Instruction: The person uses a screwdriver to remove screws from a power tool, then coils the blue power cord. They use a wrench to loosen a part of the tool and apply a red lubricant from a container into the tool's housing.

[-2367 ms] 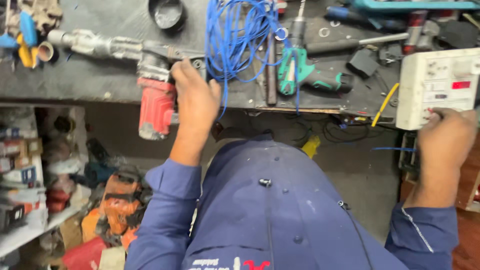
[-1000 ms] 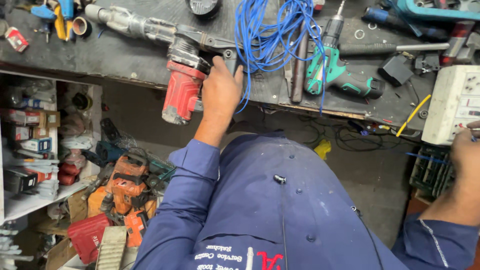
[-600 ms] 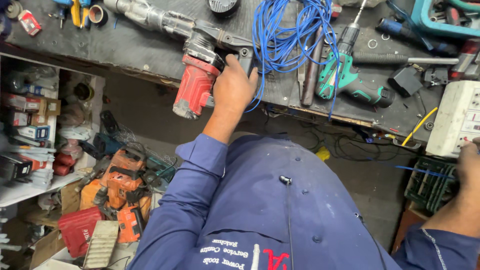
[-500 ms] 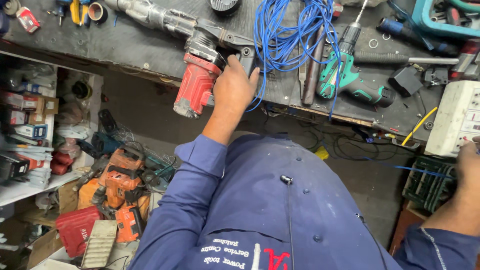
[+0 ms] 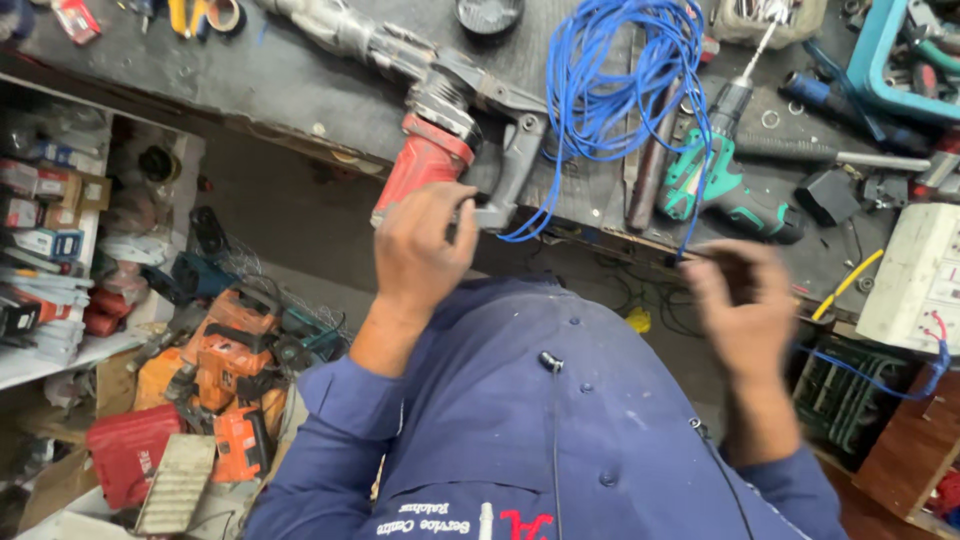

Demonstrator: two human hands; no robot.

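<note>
My left hand (image 5: 425,245) hovers just in front of the workbench edge, fingers bent and slightly apart, close to the grey handle of a red and grey rotary hammer (image 5: 435,150) without gripping it. My right hand (image 5: 740,310) is blurred by motion below the bench edge, fingers spread, near the hanging end of a coiled blue cable (image 5: 620,80). Whether it touches the cable is unclear. A green cordless drill (image 5: 720,185) lies right of the coil.
The black workbench (image 5: 250,80) carries scattered tools and a turquoise tray (image 5: 880,60). A white socket box (image 5: 925,280) with a blue lead stands at the right. Orange power tools (image 5: 240,350) lie on the floor, beside a shelf of boxes (image 5: 50,250).
My left hand has come off the rotary hammer's handle and pulled back. My right hand has left the white socket box and swung in toward the middle, below the blue cable.
</note>
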